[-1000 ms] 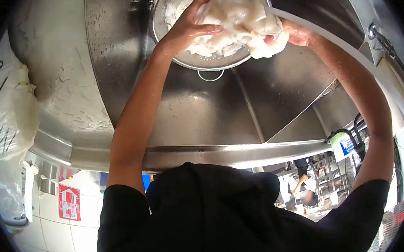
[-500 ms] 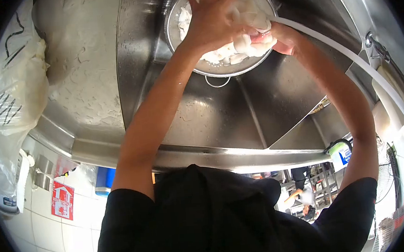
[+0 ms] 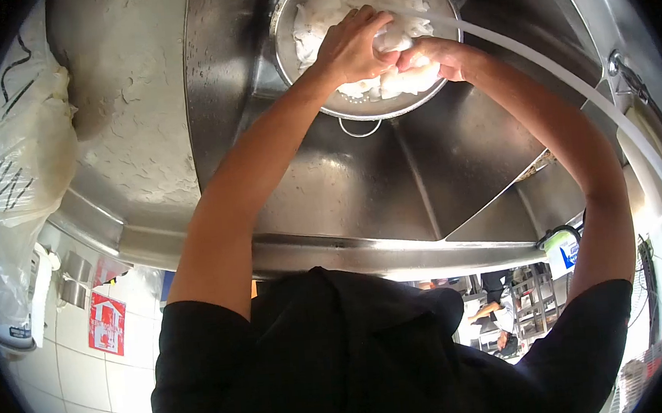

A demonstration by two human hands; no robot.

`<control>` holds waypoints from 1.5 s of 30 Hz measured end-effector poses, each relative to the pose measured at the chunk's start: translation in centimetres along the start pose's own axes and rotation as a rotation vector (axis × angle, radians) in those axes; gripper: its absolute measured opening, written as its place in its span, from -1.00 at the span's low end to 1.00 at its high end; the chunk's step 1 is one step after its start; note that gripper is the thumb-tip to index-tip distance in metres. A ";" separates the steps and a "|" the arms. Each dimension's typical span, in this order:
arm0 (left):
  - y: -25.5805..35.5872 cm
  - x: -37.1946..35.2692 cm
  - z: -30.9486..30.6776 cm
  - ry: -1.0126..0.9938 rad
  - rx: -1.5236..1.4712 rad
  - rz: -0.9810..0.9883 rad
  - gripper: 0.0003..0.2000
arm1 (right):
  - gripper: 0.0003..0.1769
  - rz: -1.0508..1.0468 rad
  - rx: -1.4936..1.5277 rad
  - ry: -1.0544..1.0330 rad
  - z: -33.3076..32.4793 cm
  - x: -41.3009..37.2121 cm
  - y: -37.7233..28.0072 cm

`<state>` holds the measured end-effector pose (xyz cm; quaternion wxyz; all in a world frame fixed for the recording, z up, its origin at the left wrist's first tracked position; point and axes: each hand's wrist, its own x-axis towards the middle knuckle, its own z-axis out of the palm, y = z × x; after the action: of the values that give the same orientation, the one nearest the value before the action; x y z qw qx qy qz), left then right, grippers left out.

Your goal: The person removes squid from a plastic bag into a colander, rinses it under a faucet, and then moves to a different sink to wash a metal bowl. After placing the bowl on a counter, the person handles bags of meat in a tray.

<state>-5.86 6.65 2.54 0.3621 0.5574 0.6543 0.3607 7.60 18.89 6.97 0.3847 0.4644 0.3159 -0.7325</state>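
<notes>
A round metal colander (image 3: 302,70) full of soft white food pieces (image 3: 332,3) sits in a steel sink (image 3: 360,181). Both my hands are inside it, close together. My left hand (image 3: 351,48) curls over a clump of the white pieces at the near side of the heap. Touching it from the right, my right hand (image 3: 432,54) grips the same clump. A white hose (image 3: 568,82) runs from the right over my right arm into the colander.
A wet steel counter (image 3: 134,128) with white residue lies left of the sink. A clear plastic bag (image 3: 13,167) with black writing lies at the far left. Below are a tiled wall with a red sign (image 3: 106,323) and another person (image 3: 500,317) far behind.
A second ago my hands held a large white mass up above the colander. It has dropped back in, and both hands now press together on a clump inside.
</notes>
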 end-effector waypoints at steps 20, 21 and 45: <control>-13.7 2.3 7.0 -0.275 -1.344 -0.882 -0.62 | -0.57 -0.405 -0.208 -0.093 -5.6 10.3 -2.5; -8.7 3.8 3.0 -0.373 -0.934 -0.850 -0.61 | -0.59 -0.425 -0.221 -0.123 -5.9 11.0 -2.3; -7.5 -0.3 -0.3 -0.645 -0.943 -1.016 -0.39 | -0.50 -0.260 -0.169 0.495 5.2 0.1 -8.3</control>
<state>-9.55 5.45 -3.88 0.8562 0.0521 0.4690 0.2102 -1.84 18.81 9.66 0.2359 0.5510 0.5170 -0.6111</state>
